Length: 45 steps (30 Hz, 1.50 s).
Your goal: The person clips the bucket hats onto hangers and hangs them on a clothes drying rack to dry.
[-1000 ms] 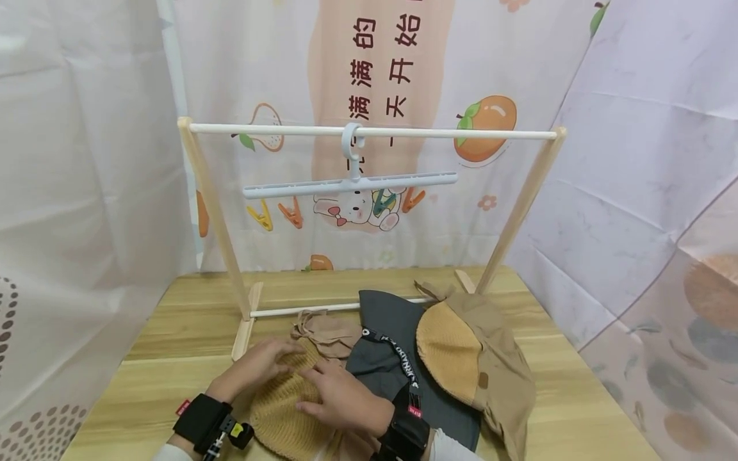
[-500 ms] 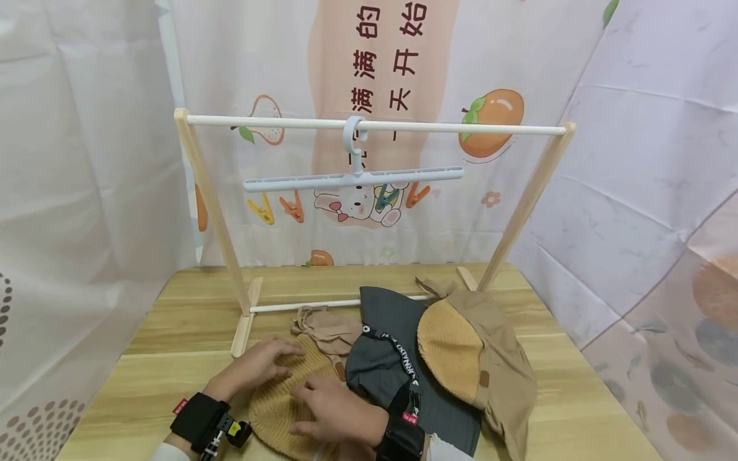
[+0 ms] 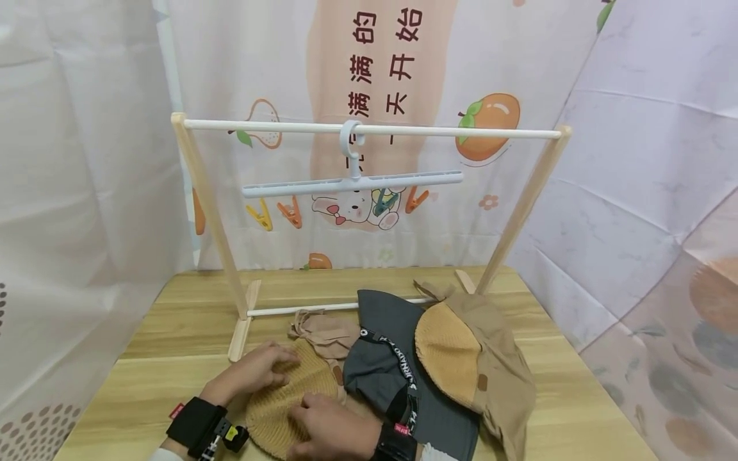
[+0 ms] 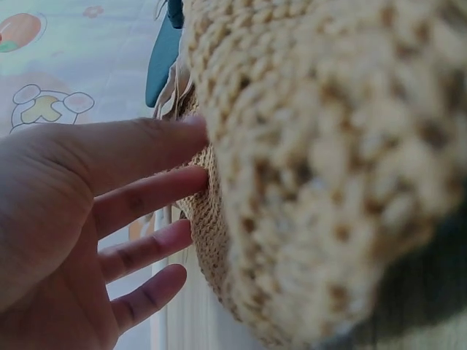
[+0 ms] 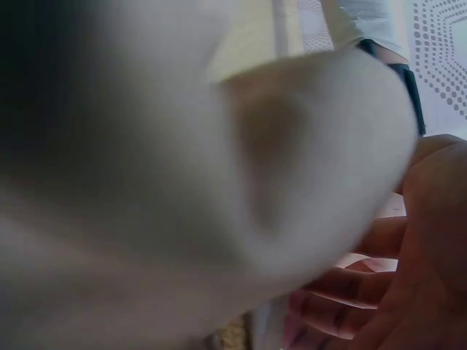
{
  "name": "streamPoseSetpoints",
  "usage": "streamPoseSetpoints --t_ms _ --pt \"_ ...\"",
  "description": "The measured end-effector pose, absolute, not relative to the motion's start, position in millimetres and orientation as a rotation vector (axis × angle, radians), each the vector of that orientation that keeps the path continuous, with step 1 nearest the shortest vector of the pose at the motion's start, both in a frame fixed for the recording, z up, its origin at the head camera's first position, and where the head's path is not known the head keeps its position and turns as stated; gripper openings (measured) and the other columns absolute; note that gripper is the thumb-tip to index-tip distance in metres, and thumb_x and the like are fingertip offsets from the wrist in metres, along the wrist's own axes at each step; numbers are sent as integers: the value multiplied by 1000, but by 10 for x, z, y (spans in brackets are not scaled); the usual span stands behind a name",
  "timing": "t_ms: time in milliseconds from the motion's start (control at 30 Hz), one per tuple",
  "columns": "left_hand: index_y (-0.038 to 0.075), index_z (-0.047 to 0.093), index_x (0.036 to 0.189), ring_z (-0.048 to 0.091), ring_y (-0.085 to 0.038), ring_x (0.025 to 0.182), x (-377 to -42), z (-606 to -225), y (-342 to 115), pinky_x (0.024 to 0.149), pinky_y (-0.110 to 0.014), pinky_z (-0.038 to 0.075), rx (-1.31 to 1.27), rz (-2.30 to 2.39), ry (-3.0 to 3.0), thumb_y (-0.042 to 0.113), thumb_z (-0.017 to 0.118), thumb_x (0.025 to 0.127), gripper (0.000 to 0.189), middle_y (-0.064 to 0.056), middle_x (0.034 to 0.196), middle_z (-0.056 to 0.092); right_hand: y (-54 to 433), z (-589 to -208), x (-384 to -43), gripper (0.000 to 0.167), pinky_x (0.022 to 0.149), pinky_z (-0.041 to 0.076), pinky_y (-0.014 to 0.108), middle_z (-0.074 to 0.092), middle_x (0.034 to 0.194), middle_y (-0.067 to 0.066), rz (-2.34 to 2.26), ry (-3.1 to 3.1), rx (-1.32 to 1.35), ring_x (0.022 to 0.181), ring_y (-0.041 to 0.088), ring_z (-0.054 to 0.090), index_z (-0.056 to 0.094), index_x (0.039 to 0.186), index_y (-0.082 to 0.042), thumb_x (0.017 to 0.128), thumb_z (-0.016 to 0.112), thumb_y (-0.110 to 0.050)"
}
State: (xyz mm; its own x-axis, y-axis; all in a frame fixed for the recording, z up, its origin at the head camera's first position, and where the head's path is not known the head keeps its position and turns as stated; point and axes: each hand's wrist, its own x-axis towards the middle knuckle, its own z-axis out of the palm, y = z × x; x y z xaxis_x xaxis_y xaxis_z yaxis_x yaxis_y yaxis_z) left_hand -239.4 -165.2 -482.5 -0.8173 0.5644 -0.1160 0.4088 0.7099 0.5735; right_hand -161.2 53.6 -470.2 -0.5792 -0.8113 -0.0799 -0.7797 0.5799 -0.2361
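Note:
A tan knitted hat [image 3: 302, 378] lies on the table between the two hands. My left hand [image 3: 256, 371] is at its left side. In the left wrist view, that hand's thumb and fingers [image 4: 139, 255] are mostly straight, with their tips against the coarse knit [image 4: 284, 146]. Over the hat's near right part is my right hand [image 3: 334, 426], fingers loosely bent. In the right wrist view, blurred pale fabric [image 5: 321, 175] covers much of the scene, and the right hand's fingers [image 5: 357, 284] extend beside it without a visible grip.
Right of the hands lie a dark grey hat [image 3: 380, 371] with a lettered strap and a brown hat [image 3: 507, 365] with a tan knitted part. Brown cloth ties [image 3: 325, 333] sit behind. A wooden rack [image 3: 210, 211] carries a pale blue hanger [image 3: 354, 184]; coloured clips [image 3: 290, 212] appear behind it.
My right hand has shifted left and toward me over the knitted hat. The left hand has moved slightly left and nearer. The other hats and the hanger have stayed put.

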Motion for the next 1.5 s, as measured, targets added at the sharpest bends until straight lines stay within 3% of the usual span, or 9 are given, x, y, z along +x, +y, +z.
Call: streamPoseSetpoints --t_ms 167,267,500,600,1167,1500 --pt "12 67 125 51 -22 109 -2395 -4802 -1653 89 -40 47 764 758 2638 36 78 77 55 -10 137 58 536 -4750 -1596 49 70 35 10 53 96 -9 -200 2666 -1442 83 -2 46 63 119 -19 88 64 -57" --pt "12 66 127 50 -21 109 -2395 -4798 -1650 89 -37 47 780 710 2648 38 81 73 62 -7 139 57 534 -4770 -1590 50 72 37 11 53 96 -9 -146 2677 -1475 85 0 47 64 116 -19 87 63 -59" --pt "9 63 128 46 -36 127 -2333 -4800 -1607 96 -49 47 856 615 2659 20 85 73 60 -8 138 56 497 -4837 -1573 40 75 37 11 54 99 -7 -101 2680 -1554 86 1 46 65 108 -18 89 64 -53" --pt "10 63 125 47 -35 125 -2308 -4811 -1575 93 -48 48 824 591 2676 12 85 71 58 -7 133 56 476 -4864 -1587 35 74 37 11 54 103 -7 -118 2621 -1551 88 1 46 64 111 -18 93 62 -48" --pt "15 62 114 51 -31 114 -2313 -4812 -1539 79 -36 47 816 574 2711 10 88 67 53 -3 120 56 431 -4906 -1632 27 75 40 11 56 106 -7 -110 2590 -1581 91 0 50 64 112 -20 97 57 -41" --pt "16 61 113 51 -32 115 -2300 -4791 -1525 77 -34 46 854 584 2695 8 86 69 51 -4 122 56 442 -4875 -1607 25 77 43 12 61 107 -8 -104 2625 -1582 92 1 55 69 107 -22 96 58 -42"
